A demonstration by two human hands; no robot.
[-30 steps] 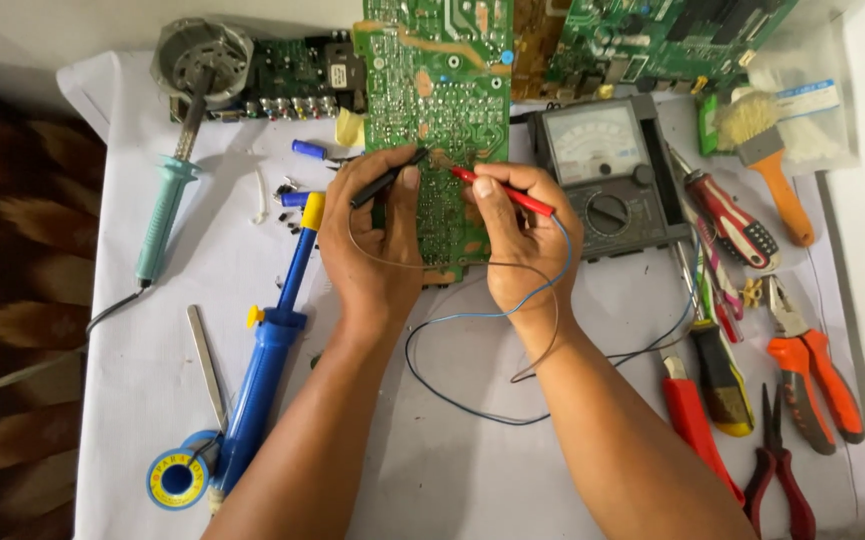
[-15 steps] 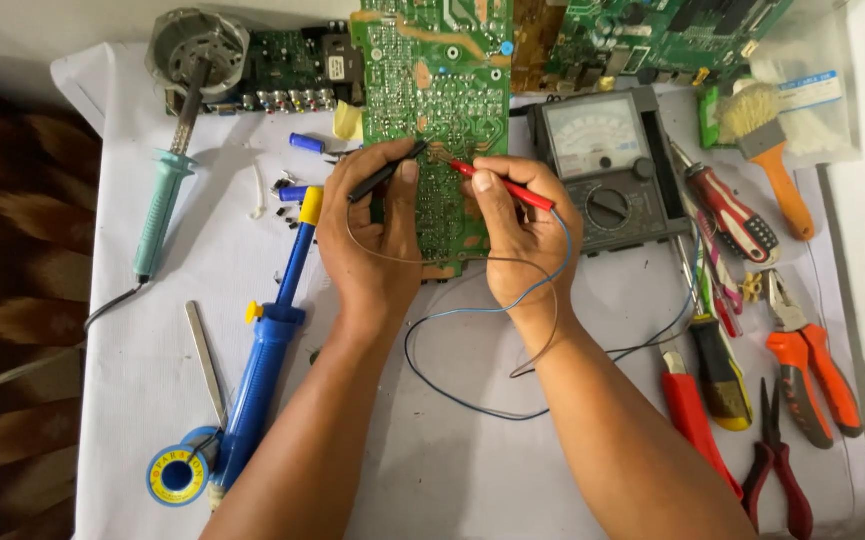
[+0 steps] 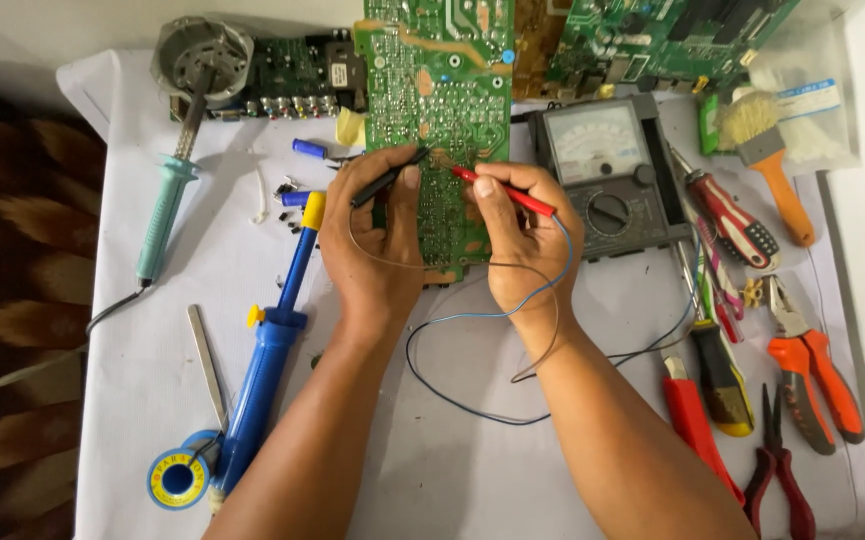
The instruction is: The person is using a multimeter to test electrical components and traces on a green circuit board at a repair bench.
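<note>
My left hand (image 3: 377, 240) grips a black test probe (image 3: 387, 177) whose tip rests on the solder side of a green circuit board (image 3: 442, 90). My right hand (image 3: 527, 235) pinches a red test probe (image 3: 502, 190), its tip touching the same board close to the black one. Thin wires (image 3: 472, 318) loop from both probes across the white cloth toward the grey analog multimeter (image 3: 607, 170) just right of the board. Both hands rest over the board's lower edge.
Left of my hands lie a blue desoldering pump (image 3: 272, 350), a teal soldering iron (image 3: 167, 210) in its stand, tweezers (image 3: 209, 365) and a solder reel (image 3: 176, 480). Screwdrivers (image 3: 727, 215), pliers (image 3: 812, 360), a brush (image 3: 767, 160) crowd the right. More boards (image 3: 672, 30) lie at the back.
The view has shifted slightly. Both hands stay on the board, with the probe tips in nearly the same spots.
</note>
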